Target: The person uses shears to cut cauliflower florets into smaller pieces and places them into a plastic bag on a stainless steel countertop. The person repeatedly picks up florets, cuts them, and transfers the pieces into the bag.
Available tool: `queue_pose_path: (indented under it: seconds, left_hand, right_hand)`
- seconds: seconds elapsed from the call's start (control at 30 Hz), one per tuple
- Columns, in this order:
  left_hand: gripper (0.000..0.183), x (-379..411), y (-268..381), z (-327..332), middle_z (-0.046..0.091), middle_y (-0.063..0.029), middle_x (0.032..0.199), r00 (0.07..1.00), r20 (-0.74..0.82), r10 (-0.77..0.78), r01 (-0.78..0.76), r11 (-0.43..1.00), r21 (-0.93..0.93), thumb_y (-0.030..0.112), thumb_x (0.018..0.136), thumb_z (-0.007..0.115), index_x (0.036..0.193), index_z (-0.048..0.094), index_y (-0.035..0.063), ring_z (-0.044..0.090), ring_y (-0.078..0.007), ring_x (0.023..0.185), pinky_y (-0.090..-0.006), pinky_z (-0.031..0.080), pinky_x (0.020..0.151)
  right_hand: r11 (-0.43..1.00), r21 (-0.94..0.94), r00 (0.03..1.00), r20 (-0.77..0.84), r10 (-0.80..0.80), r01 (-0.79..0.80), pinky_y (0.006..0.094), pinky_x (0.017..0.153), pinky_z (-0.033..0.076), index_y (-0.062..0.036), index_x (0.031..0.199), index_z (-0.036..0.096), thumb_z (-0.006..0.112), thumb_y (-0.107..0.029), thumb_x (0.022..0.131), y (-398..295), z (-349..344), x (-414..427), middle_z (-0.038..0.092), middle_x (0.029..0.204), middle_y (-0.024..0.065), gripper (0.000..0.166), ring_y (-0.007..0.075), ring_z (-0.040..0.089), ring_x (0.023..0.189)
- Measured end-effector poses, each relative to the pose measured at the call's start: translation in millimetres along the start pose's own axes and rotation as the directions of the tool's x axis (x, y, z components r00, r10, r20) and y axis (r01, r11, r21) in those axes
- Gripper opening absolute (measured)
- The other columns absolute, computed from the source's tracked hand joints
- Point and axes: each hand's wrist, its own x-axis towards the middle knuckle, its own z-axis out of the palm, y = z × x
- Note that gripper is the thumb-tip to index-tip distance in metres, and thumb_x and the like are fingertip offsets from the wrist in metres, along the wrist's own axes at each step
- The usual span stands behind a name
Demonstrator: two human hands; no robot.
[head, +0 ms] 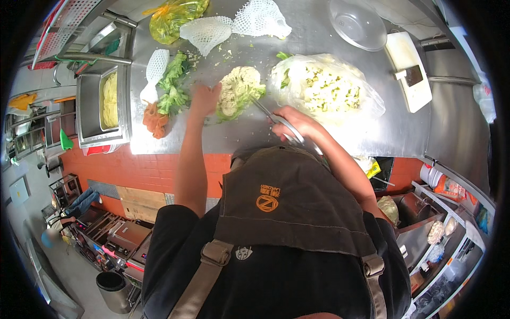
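A partly trimmed head of cauliflower point(240, 89) lies on the steel worktable in front of me. My right hand point(293, 123) is closed around the handles of metal scissors point(290, 128), whose blades reach into the cauliflower's right side. At the left edge of the head is my left hand point(205, 99), somewhat blurred; whether it touches or holds anything is unclear. To the right, a clear plastic bag point(370, 101) lies open with many cut cauliflower pieces point(332, 89) in it. Green leaves point(174, 85) are piled left of my left hand, and small crumbs are scattered about.
White foam net sleeves point(207, 34) and a yellow plastic bag point(173, 22) lie at the back. An orange-brown cloth or net point(154, 120) is at left, beside a sink point(89, 115). At right are a clear bowl point(356, 24) and a white board point(406, 71). Another person point(81, 201) is far off at lower left.
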Motion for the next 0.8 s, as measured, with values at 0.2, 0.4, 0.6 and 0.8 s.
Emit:
queue_pose_path:
  seconds: [0.2, 0.4, 0.6, 0.8]
  left_hand:
    - [0.057, -50.9, -0.5, 56.1, 0.071, -0.0153, 0.099, 0.994, 0.108, 0.03, 0.043, 0.784, -0.619, 0.043, 0.097, 0.073, 0.129, 0.058, -0.0016, 0.074, -0.0204, 0.075, -0.0328, 0.06, 0.058]
    - [0.063, -53.2, -11.1, 95.4, 0.067, -0.0175, 0.12, 0.997, 0.075, 0.003, 0.066, 0.447, -0.892, 0.029, 0.095, 0.078, 0.14, 0.045, -0.0008, 0.073, -0.023, 0.078, -0.0335, 0.064, 0.066]
    - [0.059, -58.5, -5.1, 94.9, 0.067, -0.0168, 0.119, 0.996, -0.005, 0.084, -0.048, 0.525, -0.85, 0.023, 0.097, 0.075, 0.139, 0.045, -0.0041, 0.072, -0.0225, 0.092, -0.0352, 0.066, 0.07]
    - [0.057, -52.6, -17.4, 89.1, 0.067, -0.0167, 0.118, 0.996, -0.016, 0.083, -0.053, 0.467, -0.883, 0.016, 0.096, 0.071, 0.142, 0.045, -0.0058, 0.07, -0.0239, 0.101, -0.0383, 0.067, 0.079]
  right_hand:
    - [0.977, 0.037, 0.971, 0.124, 0.204, -0.21, 0.0336, 0.053, 0.058, 0.0074, 0.089, 0.067, 0.062, -0.012, 0.088, -31.3, 15.7, 56.9, 0.071, 0.075, 0.0152, 0.02, 0.0214, 0.073, 0.062]
    - [0.923, -0.226, 0.93, 0.128, 0.344, -0.31, 0.0362, 0.049, 0.06, 0.0103, 0.088, 0.066, 0.062, -0.013, 0.089, -62.1, 19.6, 72.6, 0.072, 0.075, 0.0197, 0.024, 0.0266, 0.075, 0.062]
    - [0.917, -0.162, 0.923, 0.067, 0.379, -0.364, 0.035, 0.048, 0.057, 0.0093, 0.082, 0.067, 0.062, -0.014, 0.086, -65.9, 31.7, 86.1, 0.07, 0.071, 0.0166, 0.024, 0.0246, 0.072, 0.058]
    - [0.969, -0.072, 0.972, 0.007, 0.237, -0.236, 0.0338, 0.045, 0.052, 0.0068, 0.089, 0.066, 0.065, -0.012, 0.085, -27.6, 40.1, 95.9, 0.067, 0.067, 0.0149, 0.02, 0.0221, 0.068, 0.054]
